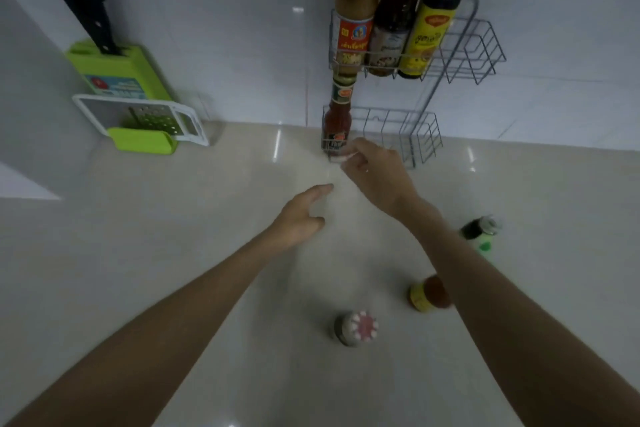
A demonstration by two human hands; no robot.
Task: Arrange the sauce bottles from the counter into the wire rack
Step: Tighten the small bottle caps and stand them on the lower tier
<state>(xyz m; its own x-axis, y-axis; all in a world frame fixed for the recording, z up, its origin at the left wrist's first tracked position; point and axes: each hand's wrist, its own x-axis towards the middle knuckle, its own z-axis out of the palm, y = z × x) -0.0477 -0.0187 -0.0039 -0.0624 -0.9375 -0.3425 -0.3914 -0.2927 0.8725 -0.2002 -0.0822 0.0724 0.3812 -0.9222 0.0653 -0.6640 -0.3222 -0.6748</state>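
Observation:
A two-tier wire rack (467, 45) stands against the back wall. Its top shelf holds three tall bottles: a brown sauce bottle (356, 10), a dark bottle (398, 10) and a yellow-labelled bottle (433, 28). A red chili sauce bottle (337, 118) stands at the left end of the lower shelf (408, 135). My right hand (377, 173) is just in front of that bottle's base, fingers apart, holding nothing. My left hand (301, 218) hovers open over the counter. Three bottles stand on the counter: a red-and-white capped jar (356, 328), a yellow-labelled red-capped bottle (427, 293) and a dark green-labelled bottle (481, 232).
A green knife block with black handles (114, 69) and a white-and-green grater (145, 121) stand at the back left against the wall. The pale counter (173, 253) stretches across the view; the rack's lower shelf has room to the right of the red bottle.

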